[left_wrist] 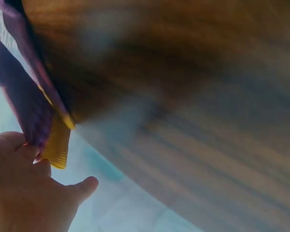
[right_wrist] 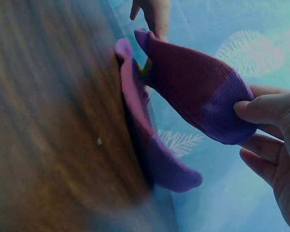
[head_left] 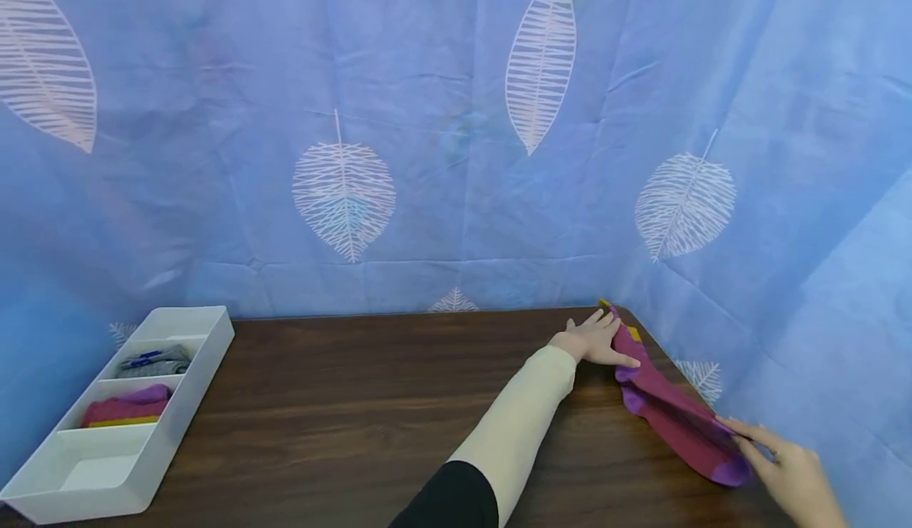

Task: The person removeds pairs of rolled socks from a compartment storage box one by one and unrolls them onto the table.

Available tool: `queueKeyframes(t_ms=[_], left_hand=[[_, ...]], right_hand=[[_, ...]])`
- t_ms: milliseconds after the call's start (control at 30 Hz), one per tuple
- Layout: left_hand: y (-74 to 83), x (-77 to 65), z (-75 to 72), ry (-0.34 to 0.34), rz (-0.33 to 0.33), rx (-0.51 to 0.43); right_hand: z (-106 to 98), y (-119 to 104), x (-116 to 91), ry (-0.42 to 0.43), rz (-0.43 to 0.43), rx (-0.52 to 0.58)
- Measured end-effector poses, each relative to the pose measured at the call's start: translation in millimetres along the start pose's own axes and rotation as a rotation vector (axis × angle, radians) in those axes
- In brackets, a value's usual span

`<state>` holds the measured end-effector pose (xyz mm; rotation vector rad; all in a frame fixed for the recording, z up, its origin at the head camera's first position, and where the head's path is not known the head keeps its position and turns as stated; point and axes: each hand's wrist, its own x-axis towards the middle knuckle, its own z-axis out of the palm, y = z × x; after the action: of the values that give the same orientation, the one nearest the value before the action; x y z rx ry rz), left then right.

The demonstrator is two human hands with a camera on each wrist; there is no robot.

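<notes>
At the table's right edge lies a pair of maroon socks with purple toes and heels and yellow cuffs. My right hand (head_left: 791,469) pinches the toe of one sock (right_wrist: 193,89) between thumb and fingers, lifting it off the other sock (right_wrist: 137,113), which lies along the table edge. By the cuffs, my left hand (head_left: 594,340) touches the socks with its fingers spread and thumb held out. Seen from the left wrist, that hand's fingertips meet the yellow cuff (left_wrist: 56,147), and part of them is hidden behind the fabric.
A white divided tray (head_left: 181,401) stands at the left on the brown wooden table (head_left: 356,425). One compartment holds a grey and blue folded item (head_left: 153,362), another a maroon, purple and yellow bundle (head_left: 128,407). A blue leaf-patterned curtain (head_left: 427,195) hangs behind and to the right.
</notes>
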<state>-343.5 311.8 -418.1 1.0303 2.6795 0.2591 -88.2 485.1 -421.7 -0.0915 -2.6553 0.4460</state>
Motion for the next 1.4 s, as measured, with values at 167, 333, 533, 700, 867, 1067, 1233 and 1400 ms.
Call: queueKeyframes(t_ms=[167,333,533,700,867,1067,1233,1400], left_hand=[[-11.7,-15.8,-11.6,0.017,0.039,0.019],[-23.6,-28.8,-12.5,-0.012,0.05,0.043],[-41.8,-36.0,-5.8,-0.071,0.039,0.041],[-53.9,-42.9,-0.8,-0.116,-0.001,0.038],[-64.7,-63.1,-0.7,-0.12,-0.028,0.048],[-63.8,-76.1,-1.0,-0.135,-0.091,0.137],[-59.0,-84.4,-1.9,-0.133,-0.152,0.182],[-57.9,-87.3,1.4,-0.12,-0.171,0.199]], right_hand=[[-4.1,-9.5,1.5,0.024,-0.028,0.029],[-7.1,-22.1,4.0,-0.034,-0.052,0.024],[-1.8,-43.1,8.9,-0.058,-0.164,0.063],[4.7,-56.1,11.9,-0.082,-0.25,0.042],[13.5,-65.1,13.5,-0.215,-0.312,0.096],[19.8,-69.3,15.9,-0.379,-0.336,0.124],[20.7,-67.3,20.4,-0.56,-0.302,0.137],[18.5,-64.2,24.6,-0.752,-0.224,0.136]])
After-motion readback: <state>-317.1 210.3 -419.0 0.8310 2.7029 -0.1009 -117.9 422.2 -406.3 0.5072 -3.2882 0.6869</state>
